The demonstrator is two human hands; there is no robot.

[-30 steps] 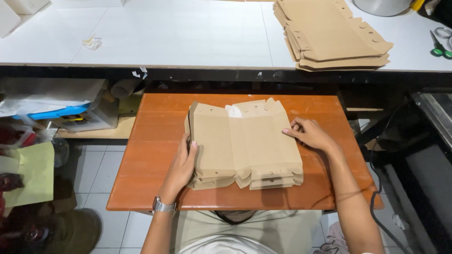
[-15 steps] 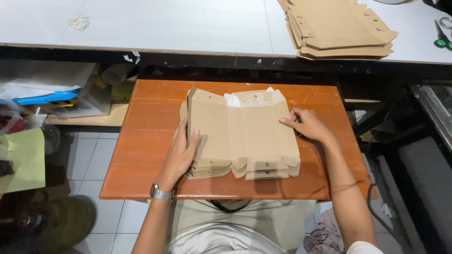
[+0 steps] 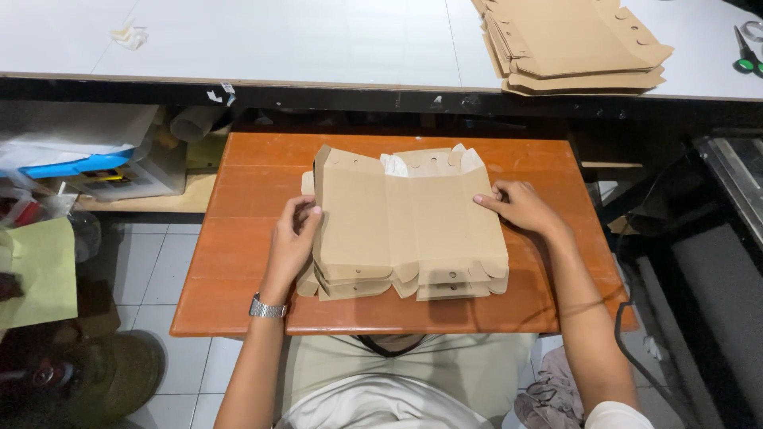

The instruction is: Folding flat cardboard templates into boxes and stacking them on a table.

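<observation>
Small orange table (image 3: 238,238) below a white bench. Flat cardboard blanks (image 3: 409,226) stacked at centre, none folded up yet. Left hand (image 3: 292,242) at 9 o'clock, fingers curled on the top blank's edge; right hand (image 3: 520,208) at 3, fingers pressing. Another stack (image 3: 572,40) at 1 o'clock.

Packing workshop: flat cardboard box stacks (image 3: 409,226), long white worktable (image 3: 278,40) w/ scissors (image 3: 745,54), cluttered shelf.
</observation>
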